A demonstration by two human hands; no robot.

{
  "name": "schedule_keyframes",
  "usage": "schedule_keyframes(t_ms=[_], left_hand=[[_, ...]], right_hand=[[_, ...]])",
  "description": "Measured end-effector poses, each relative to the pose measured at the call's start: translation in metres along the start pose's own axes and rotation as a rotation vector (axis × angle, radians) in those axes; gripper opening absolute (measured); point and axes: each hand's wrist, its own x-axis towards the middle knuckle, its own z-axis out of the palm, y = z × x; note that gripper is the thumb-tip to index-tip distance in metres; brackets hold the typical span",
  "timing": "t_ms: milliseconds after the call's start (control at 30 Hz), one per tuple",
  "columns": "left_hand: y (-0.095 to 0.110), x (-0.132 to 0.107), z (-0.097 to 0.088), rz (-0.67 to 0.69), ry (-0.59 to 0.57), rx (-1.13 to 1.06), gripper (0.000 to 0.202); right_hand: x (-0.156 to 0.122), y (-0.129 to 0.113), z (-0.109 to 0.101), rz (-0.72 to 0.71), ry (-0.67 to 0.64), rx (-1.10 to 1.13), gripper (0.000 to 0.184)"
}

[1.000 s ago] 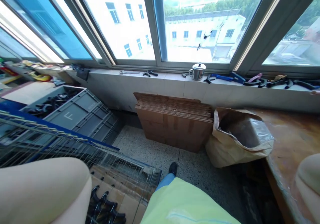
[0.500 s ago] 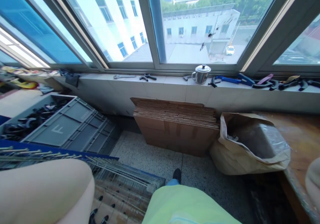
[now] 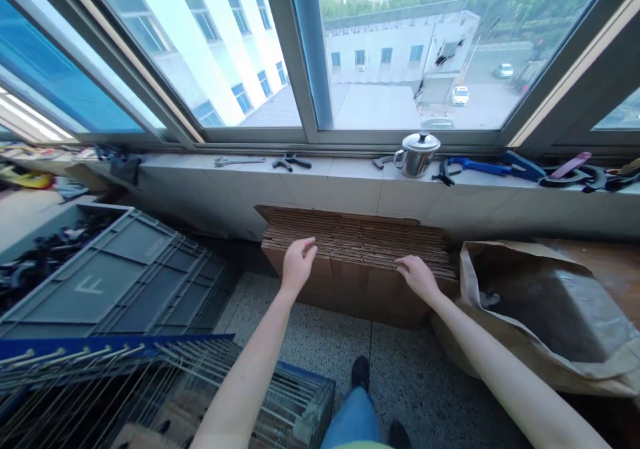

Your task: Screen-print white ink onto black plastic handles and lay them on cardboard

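Observation:
A tight stack of flattened cardboard boxes [image 3: 360, 289] leans upright below the window ledge. At the left part of its front top edge is my left hand [image 3: 298, 263], fingers curled and thumb bent toward them on the cardboard. My right hand [image 3: 419, 278] pinches the same front edge farther right, its fingertips at the top of the front sheet. Parts of the fingers are hard to make out against the cardboard edges. Both forearms reach forward from the bottom of the view.
Left stand grey crates [image 3: 115, 275] with black parts inside, and a blue-edged wire rack [image 3: 280, 395]. An open paper sack [image 3: 465, 302] stands right of the stack. The ledge [image 3: 345, 169] holds a metal cup [image 3: 419, 155], a wrench [image 3: 240, 161] and clamps [image 3: 291, 162].
Both arms have come forward from the sides of the view, and my hands have reached the cardboard stack. The view has tilted and moved closer to the ledge.

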Motion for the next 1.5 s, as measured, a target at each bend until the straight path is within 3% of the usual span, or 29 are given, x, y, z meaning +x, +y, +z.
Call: schedule_keyframes(t_ms=[100,200,267,333,500,700,800,867,933,1000,1067,1133,1200,1300,1400,1500], left_hand=[[-0.030,-0.013,0.056,-0.148,-0.228,0.103,0.025],[-0.053,-0.030,0.101,-0.255,-0.343,0.188,0.032],[-0.063,-0.037,0.116,-0.288,-0.378,0.227,0.040],[-0.068,-0.041,0.120,-0.284,-0.378,0.279,0.050],[-0.083,-0.043,0.104,-0.111,-0.389,0.548,0.066],[-0.107,-0.047,0.068,0.003,-0.598,0.669,0.022],[-0.102,-0.049,0.035,0.056,-0.664,0.654,0.015],[-0.088,-0.045,0.008,0.121,-0.662,0.637,0.011],[-0.063,-0.035,-0.020,0.217,-0.629,0.609,0.009],[-0.022,-0.024,-0.046,0.337,-0.581,0.592,0.009],[0.036,-0.017,-0.071,0.461,-0.521,0.612,0.012],[0.107,-0.018,-0.093,0.584,-0.452,0.646,0.021],[0.183,-0.026,-0.112,0.776,-0.426,0.649,0.032],[0.289,-0.048,-0.131,0.941,-0.334,0.686,0.044],[0.375,-0.081,-0.139,1.110,-0.205,0.724,0.066],[0.450,-0.120,-0.143,1.301,-0.052,0.693,0.085]], right_hand=[[0.005,0.033,0.063,0.154,-0.251,-0.252,0.036],[0.007,0.051,0.101,0.178,-0.255,-0.399,0.043],[0.005,0.052,0.112,0.195,-0.204,-0.454,0.040],[-0.002,0.048,0.117,0.217,-0.202,-0.477,0.035],[-0.040,0.038,0.128,0.199,-0.351,-0.505,0.029],[-0.075,0.033,0.132,0.200,-0.515,-0.496,0.027],[-0.085,0.015,0.111,0.182,-0.532,-0.431,0.018],[-0.095,0.000,0.082,0.150,-0.485,-0.393,0.014],[-0.109,-0.013,0.041,0.135,-0.420,-0.367,0.010],[-0.129,-0.024,-0.011,0.153,-0.358,-0.355,0.008],[-0.157,-0.031,-0.070,0.200,-0.300,-0.361,0.008],[-0.194,-0.037,-0.133,0.258,-0.238,-0.374,0.010],[-0.239,-0.043,-0.195,0.261,-0.164,-0.356,0.015],[-0.318,-0.053,-0.279,0.302,-0.045,-0.319,0.020],[-0.408,-0.069,-0.348,0.396,0.058,-0.344,0.025],[-0.498,-0.091,-0.400,0.552,0.190,-0.467,0.044]])
